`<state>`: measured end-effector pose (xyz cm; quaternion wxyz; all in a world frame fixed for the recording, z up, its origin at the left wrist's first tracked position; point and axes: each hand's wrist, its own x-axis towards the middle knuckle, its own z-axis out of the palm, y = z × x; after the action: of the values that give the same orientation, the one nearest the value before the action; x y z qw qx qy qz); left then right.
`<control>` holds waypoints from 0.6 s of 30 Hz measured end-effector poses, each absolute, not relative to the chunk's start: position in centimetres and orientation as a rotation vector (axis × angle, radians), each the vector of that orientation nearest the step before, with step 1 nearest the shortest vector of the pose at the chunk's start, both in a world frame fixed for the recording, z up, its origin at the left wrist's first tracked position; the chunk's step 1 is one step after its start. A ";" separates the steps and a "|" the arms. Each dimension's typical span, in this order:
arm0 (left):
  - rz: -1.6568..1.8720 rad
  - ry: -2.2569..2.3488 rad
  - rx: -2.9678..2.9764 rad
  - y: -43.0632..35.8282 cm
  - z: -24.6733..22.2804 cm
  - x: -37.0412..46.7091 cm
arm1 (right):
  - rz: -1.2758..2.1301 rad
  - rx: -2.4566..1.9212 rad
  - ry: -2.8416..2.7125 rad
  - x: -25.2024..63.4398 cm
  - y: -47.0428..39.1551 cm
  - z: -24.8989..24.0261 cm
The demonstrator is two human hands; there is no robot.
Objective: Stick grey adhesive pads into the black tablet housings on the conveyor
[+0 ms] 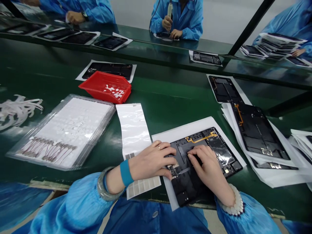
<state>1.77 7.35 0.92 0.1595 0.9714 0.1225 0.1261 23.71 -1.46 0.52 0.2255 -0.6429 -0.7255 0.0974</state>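
A black tablet housing (195,188) lies open on a white sheet (180,131) in front of me, showing a gold flex cable and a small circuit board (173,171). My left hand (152,160) grips the housing's left edge, its bent fingers and thumb around the circuit board. Over the middle of the housing, my right hand (206,161) has thumb and fingertips pinched together; whatever is between them is hidden. Partly under my left wrist, a strip of backing paper (136,130) carries rows of grey-beige stickers (143,187).
A red bin (104,84) holds white bits. Left of it lie a clear tray (65,130) with thin-wired parts and tangled white strips (19,110). Tablet housings (262,133) and paper sheets are stacked at right. Across a raised ledge, a co-worker's hand (167,23) holds a tool.
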 end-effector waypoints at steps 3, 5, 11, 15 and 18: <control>0.366 0.354 2.767 7.2 0.8 1.7 | 0.259 -1.775 -2.010 23.8 -1.5 0.5; 0.355 0.344 2.775 7.1 0.8 1.6 | 0.247 -1.773 -2.020 23.9 -1.5 0.4; 0.284 0.349 2.783 7.2 1.2 1.9 | 0.231 -1.780 -2.030 23.8 -1.4 0.5; 0.250 0.320 2.799 7.4 1.5 2.1 | 0.253 -1.777 -2.030 23.8 -1.5 0.5; 0.257 0.318 2.789 7.4 1.4 2.0 | 0.267 -1.776 -2.033 23.9 -1.5 0.4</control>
<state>2.05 7.40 1.42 0.1608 0.9765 0.1115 0.0900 23.90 -1.46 0.42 0.2128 -0.6396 -0.7323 0.0963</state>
